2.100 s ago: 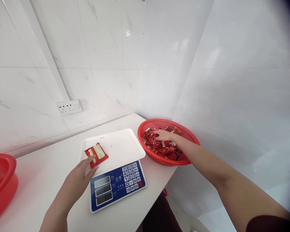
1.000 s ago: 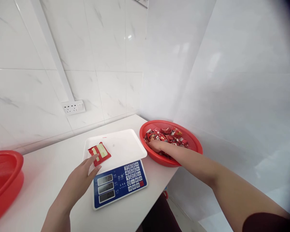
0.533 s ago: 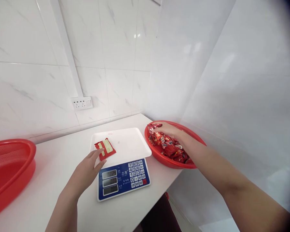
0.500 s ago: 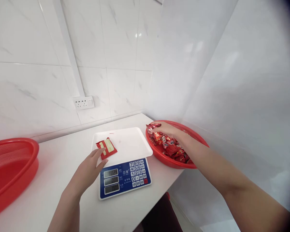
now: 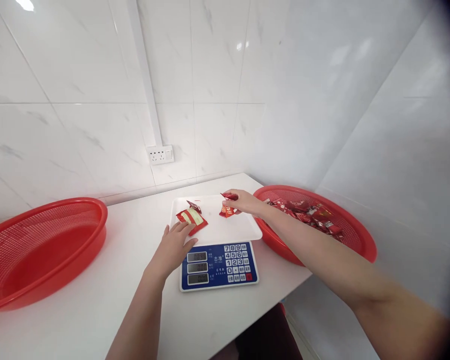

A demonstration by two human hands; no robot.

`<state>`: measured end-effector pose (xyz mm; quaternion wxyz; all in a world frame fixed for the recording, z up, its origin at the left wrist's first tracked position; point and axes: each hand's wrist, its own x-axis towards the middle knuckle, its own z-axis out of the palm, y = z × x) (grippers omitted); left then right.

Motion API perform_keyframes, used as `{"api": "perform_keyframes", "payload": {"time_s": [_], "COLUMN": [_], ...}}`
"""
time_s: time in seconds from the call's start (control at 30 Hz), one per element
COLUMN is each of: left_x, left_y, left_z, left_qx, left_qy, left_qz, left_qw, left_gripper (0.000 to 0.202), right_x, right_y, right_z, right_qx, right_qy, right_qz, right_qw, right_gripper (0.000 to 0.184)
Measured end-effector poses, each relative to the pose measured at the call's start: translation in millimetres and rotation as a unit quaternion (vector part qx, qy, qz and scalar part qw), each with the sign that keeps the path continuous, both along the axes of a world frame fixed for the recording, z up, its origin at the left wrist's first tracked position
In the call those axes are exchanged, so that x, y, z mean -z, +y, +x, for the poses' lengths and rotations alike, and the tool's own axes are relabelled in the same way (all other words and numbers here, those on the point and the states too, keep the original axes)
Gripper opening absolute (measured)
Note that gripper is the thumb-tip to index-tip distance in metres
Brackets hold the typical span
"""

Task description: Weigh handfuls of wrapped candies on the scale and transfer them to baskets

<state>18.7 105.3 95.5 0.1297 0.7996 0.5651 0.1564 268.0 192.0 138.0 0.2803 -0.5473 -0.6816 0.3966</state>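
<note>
My right hand [image 5: 243, 201] is closed on small red snack packets [image 5: 228, 210] over the right half of the white tray [image 5: 243, 229] of a weighing scale. Whether the lowest packet touches the tray, I cannot tell. My left hand [image 5: 175, 246] rests with fingers spread at the front edge of a larger red bag [image 5: 193, 218] with pale yellow stripes, which lies on the tray's left side. Just behind that bag is a small dark red packet [image 5: 195, 206]. The scale's blue panel [image 5: 219, 267] has lit displays and white keys.
To the right, a red basket [image 5: 367, 245] holds many red packets [image 5: 315, 216]. Another red basket [image 5: 97, 232] stands at the left. Tiled walls border the white table [image 5: 135, 220], and a wall socket [image 5: 160, 155] sits behind the scale.
My right hand has come from the right basket to above the tray, carrying packets. A small packet now lies behind the larger bag. My left hand stays by the bag; the view has turned left.
</note>
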Motion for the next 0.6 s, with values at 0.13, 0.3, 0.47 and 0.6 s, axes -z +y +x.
{"api": "perform_keyframes", "payload": {"time_s": [0.13, 0.3, 0.47, 0.6], "left_x": [3.2, 5.9, -0.5, -9.1], "left_y": [1.2, 0.6, -1.1, -2.8], "left_z": [3.0, 5.8, 3.8, -1.1], "left_qx": [0.011, 0.023, 0.012, -0.041], "left_qy": [-0.007, -0.022, -0.049, -0.082], "left_qz": [0.002, -0.002, 0.015, 0.048], "left_qw": [1.0, 0.999, 0.999, 0.995], "left_gripper": [0.041, 0.043, 0.038, 0.037], "right_x": [4.4, 6.2, 9.4, 9.0], "right_y": [-0.9, -2.6, -5.2, -5.3], "right_z": [-1.7, -4.9, -11.2, -16.2], "right_qx": [0.024, 0.035, 0.0, -0.009], "right_qy": [0.015, 0.002, -0.103, -0.231], "right_qz": [0.007, 0.031, 0.105, 0.124], "right_qw": [1.0, 0.999, 0.989, 0.965], "right_gripper": [0.029, 0.028, 0.024, 0.026]}}
